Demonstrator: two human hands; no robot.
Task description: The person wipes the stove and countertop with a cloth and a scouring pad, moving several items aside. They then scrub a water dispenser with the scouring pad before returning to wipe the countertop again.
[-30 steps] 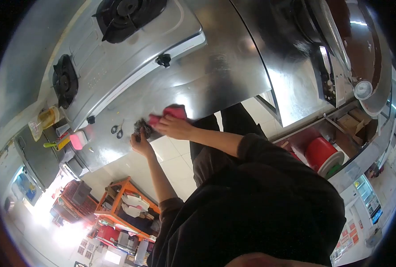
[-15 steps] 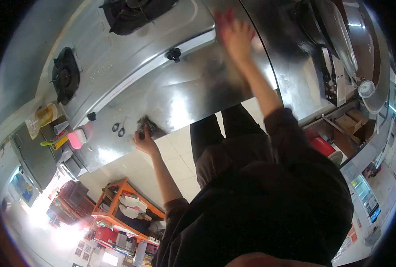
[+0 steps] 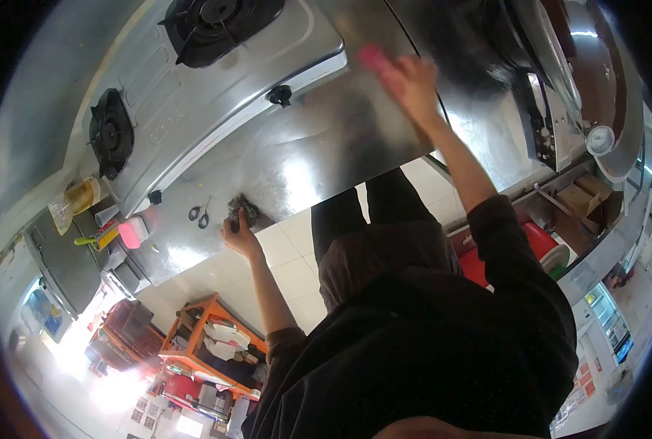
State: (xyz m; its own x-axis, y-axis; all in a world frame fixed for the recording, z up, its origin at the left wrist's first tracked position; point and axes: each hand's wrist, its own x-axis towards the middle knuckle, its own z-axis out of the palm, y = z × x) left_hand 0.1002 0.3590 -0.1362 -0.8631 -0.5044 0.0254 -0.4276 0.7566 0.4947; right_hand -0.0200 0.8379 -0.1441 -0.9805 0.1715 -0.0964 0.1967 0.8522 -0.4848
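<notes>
My right hand (image 3: pixel 418 88) is closed on a pink cloth (image 3: pixel 379 61), blurred by motion, and presses it on the steel counter (image 3: pixel 326 146) to the right of the gas stove (image 3: pixel 194 102). Near the counter's front edge, my left hand (image 3: pixel 240 238) has its fingers closed around a dark steel wool scrubber (image 3: pixel 244 208) resting on the metal. Just left of that hand lies a small pair of scissors (image 3: pixel 200 214) with dark handles.
Black burners (image 3: pixel 111 133) and a black knob (image 3: pixel 279 95) sit on the stove. At the counter's left end are a pink-and-white block (image 3: pixel 132 232) and a green-handled tool (image 3: pixel 84 241). Below stands an orange shelf (image 3: pixel 212 314). A dial gauge (image 3: pixel 600 140) is at the right.
My right hand and the pink cloth have moved slightly toward me and to the right across the counter. My left hand stays on the scrubber.
</notes>
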